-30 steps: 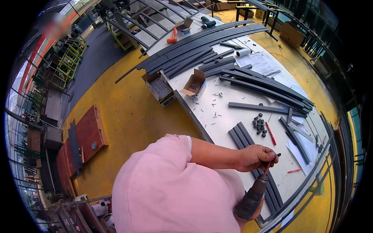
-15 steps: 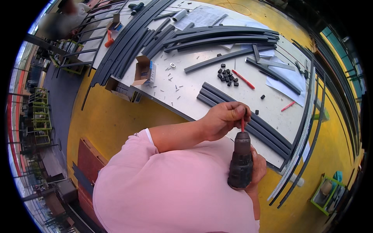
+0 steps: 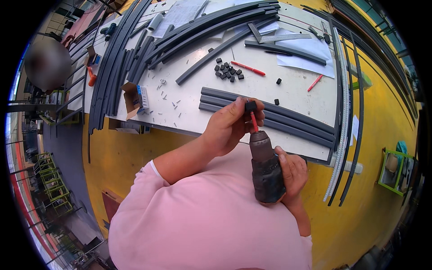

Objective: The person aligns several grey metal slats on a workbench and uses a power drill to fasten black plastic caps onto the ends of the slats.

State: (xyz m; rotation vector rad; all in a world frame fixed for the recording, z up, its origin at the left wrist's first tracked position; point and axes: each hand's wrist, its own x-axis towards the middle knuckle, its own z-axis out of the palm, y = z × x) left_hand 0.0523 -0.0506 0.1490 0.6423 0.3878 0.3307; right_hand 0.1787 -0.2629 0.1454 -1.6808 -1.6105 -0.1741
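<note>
My right hand [image 3: 293, 173] is wrapped round a dark cordless drill [image 3: 265, 171], its chuck pointing away from my body. A red bit [image 3: 254, 122] sticks out of the chuck. At the bit's far end, my left hand [image 3: 227, 123] pinches a small black plug [image 3: 250, 106] between thumb and fingers. Whether the bit's tip sits inside the plug cannot be made out. Just beyond my hands, several dark grey bars [image 3: 297, 123] lie side by side along the near edge of the white table [image 3: 173, 92]. A pile of similar black plugs [image 3: 231, 72] lies farther back.
Two red pens [image 3: 248, 68] [image 3: 315, 83] and a metal square [image 3: 285, 38] lie on the table. Loose screws [image 3: 164, 96] are scattered by an open cardboard box [image 3: 135, 100]. Long dark profiles [image 3: 112, 67] fill the left side. Another person [image 3: 48, 65] is at the far left.
My view has turned, so the table sits farther left and higher. The plug in my left fingers at the bit's end now shows; it was hidden before. The right hand still holds the drill.
</note>
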